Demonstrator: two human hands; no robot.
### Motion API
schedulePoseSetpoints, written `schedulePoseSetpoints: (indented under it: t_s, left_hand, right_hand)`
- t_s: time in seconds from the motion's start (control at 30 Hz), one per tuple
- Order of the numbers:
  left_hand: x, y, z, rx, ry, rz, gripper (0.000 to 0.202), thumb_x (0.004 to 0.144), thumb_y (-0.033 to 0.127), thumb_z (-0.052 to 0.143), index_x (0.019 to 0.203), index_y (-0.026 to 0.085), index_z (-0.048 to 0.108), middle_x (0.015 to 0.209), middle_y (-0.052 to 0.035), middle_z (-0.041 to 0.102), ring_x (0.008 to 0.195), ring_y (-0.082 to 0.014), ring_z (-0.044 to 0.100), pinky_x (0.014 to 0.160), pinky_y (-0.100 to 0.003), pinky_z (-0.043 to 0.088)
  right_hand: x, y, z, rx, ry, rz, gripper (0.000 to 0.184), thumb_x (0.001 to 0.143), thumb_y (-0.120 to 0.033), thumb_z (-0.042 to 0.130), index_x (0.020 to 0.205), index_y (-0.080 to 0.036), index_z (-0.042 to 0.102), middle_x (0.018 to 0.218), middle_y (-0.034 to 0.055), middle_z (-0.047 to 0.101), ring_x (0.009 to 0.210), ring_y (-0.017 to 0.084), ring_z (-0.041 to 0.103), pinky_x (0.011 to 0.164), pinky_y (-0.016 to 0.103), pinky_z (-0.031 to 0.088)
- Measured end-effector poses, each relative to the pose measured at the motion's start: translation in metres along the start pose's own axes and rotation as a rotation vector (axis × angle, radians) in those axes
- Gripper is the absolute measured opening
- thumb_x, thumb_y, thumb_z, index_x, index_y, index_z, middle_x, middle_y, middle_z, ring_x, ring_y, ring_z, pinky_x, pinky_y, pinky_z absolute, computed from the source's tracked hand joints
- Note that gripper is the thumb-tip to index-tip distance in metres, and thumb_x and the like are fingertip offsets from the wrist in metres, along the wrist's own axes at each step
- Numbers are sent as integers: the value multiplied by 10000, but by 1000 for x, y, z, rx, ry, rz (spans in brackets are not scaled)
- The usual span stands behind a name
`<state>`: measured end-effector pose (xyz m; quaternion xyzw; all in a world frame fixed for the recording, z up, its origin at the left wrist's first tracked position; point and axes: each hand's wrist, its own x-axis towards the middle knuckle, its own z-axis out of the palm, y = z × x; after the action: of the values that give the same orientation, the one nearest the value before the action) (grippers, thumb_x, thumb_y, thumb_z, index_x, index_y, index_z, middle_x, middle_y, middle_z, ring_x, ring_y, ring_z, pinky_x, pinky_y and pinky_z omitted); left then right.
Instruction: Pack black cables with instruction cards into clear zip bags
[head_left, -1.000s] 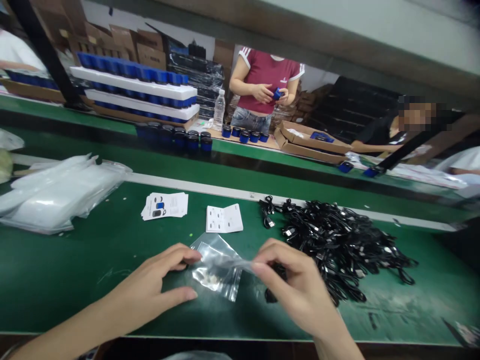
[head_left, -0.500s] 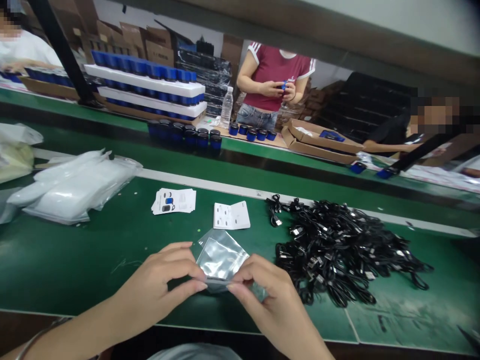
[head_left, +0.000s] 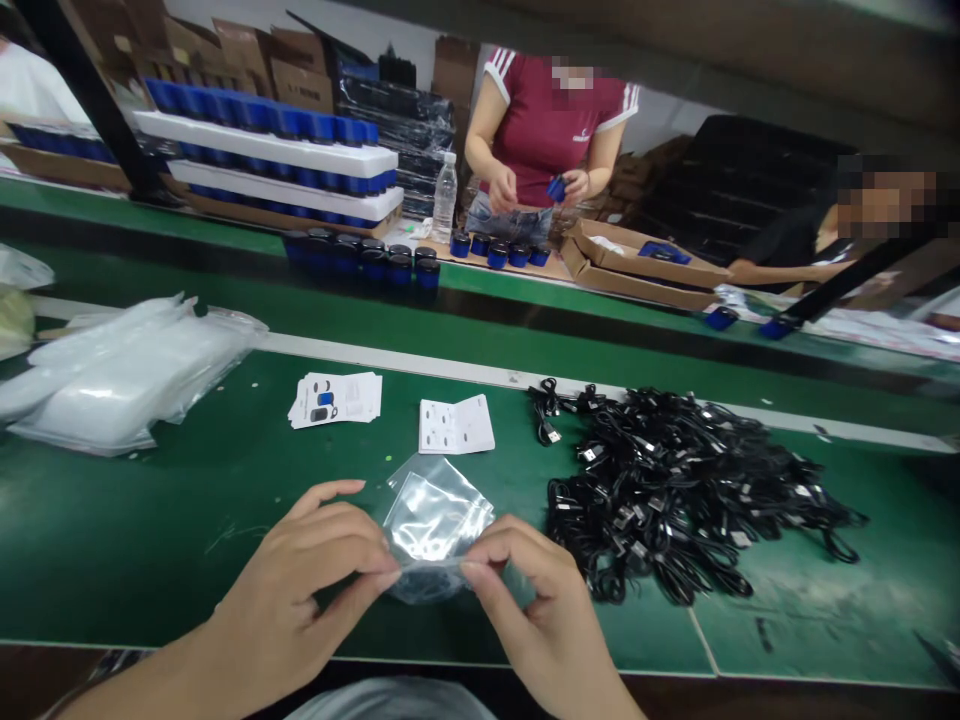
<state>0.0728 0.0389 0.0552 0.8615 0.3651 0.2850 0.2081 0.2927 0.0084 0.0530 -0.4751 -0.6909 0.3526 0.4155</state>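
Nearest to the camera, the left hand and the right hand meet over the near edge of the green desk. Between them is a small clear bag, near the middle of the scene and just above the desk surface. The thumb and fingers of each hand are pressed together on the near edge of the bag, one hand on each side. This grip probably holds the thin film stretched and flat. It is hard to tell if something is inside, because the film shines and its lower part is hidden behind the fingertips. The wrists are cut off by the bottom of the picture.

Just right of the bag lies a big pile of black cables, within easy reach of the right hand. A little farther are a folded white card and a stack of printed leaflets; the print is too small to read. At the far left is a heap of plastic bags.

Beyond a lower green belt stands a row of dark blue jars, then white trays of more jars and a water bottle. A co-worker in a red shirt holds a small blue thing in both hands; what it is cannot be seen. Open cardboard boxes lie to the right.
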Motion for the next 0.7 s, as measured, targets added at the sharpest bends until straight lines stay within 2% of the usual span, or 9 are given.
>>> schedulePoseSetpoints:
  t_s: [0.13,0.17,0.23,0.3,0.37,0.43,0.53,0.6,0.7]
  left_hand:
    - [5,-2,5,-175,1,-139,97,836,155,532,807,231,586,770,49,645,774,-120,606,977,-356,370]
    - [7,-3,9,-251,-20,-203,71,831,185,545,863,231,588,833,30,649,830,-137,606,939,-340,405]
    - [10,-5,18,-427,-91,-346,164,805,239,581,968,228,586,925,0,652,888,-173,609,823,-302,473]
    - [11,-6,29,-602,-160,-480,234,785,273,607,1011,211,592,935,-15,663,858,-187,628,741,-279,501]
    - [11,-4,41,-753,-161,-573,211,801,303,591,977,187,608,883,-20,674,812,-183,639,719,-276,505]
    - [9,-1,50,-866,-118,-603,240,821,345,570,993,179,588,895,-27,670,840,-187,631,749,-285,499]
    - [4,5,60,-864,7,-584,228,885,378,467,994,196,551,908,-17,648,872,-167,603,812,-285,468]
    - [1,7,63,-777,100,-575,235,914,386,400,945,202,544,884,-6,634,853,-152,586,808,-267,455]
    - [-3,8,65,-677,157,-576,258,914,401,391,840,202,536,790,11,615,775,-139,575,728,-234,457]
  right_hand:
    - [6,6,4,64,-20,31,111,855,-171,533,771,-184,604,734,5,594,687,129,556,628,223,411]
    - [8,9,6,87,2,41,112,850,-183,543,755,-183,604,716,1,588,669,127,548,615,222,410]
    - [10,14,11,152,66,81,145,844,-212,548,709,-181,591,672,-8,565,615,118,523,574,216,406]
    - [10,19,17,205,123,136,111,834,-237,553,744,-184,591,678,-10,559,600,117,516,559,213,416]
    - [7,24,25,194,158,163,89,804,-255,585,864,-190,592,695,-13,565,600,121,518,554,212,428]
    - [1,27,33,131,145,152,197,797,-259,594,982,-196,580,701,-16,585,594,124,528,547,209,431]
    - [-5,29,46,60,105,76,193,863,-229,504,1034,-212,593,755,-6,644,610,120,579,573,204,438]
    - [-8,30,51,55,118,26,198,884,-201,461,1016,-212,610,792,1,664,645,121,610,601,202,441]
    - [-8,30,53,59,120,15,154,882,-212,469,898,-186,620,701,-5,629,602,121,588,573,204,424]
